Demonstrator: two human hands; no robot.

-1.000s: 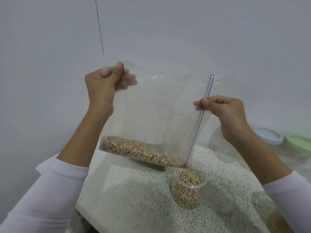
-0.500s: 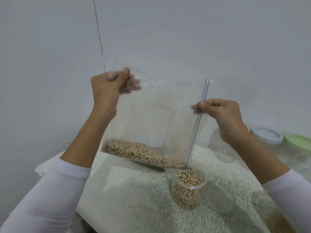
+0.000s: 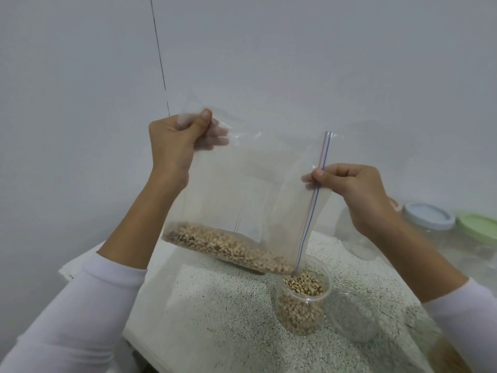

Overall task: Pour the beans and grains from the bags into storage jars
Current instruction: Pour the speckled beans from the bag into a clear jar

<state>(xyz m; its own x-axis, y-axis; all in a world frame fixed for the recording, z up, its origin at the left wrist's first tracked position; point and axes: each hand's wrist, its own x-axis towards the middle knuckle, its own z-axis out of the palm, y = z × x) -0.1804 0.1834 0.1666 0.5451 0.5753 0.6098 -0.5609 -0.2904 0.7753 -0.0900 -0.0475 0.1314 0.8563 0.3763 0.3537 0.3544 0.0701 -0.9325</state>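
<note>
- A person's left hand pinches the closed bottom corner of a clear zip bag, thumb in front and fingers curled behind the plastic, holding that corner high.
- The right hand pinches the bag's zip strip about halfway along, thumb and forefinger closed on it, the other fingers curled in.
- The bag hangs turned on its side: the zip edge runs steeply down from upper right to its lowest corner, which sits right over the mouth of an open jar standing on the speckled counter, toward its right side.
- The beans lie in a band along the bag's lower edge, sloping down to the right toward that low corner; the jar already looks well filled, with beans close under its rim.
- Judged from this, the pour depends on the left hand being the higher end: raising it further should slide the beans along the band's long axis toward the opening, while the right hand, nearer the jar, steers the mouth.
- Just right of the jar lies what looks like a clear lid; lidded jars, blue and green, stand at the counter's far right edge.
</note>
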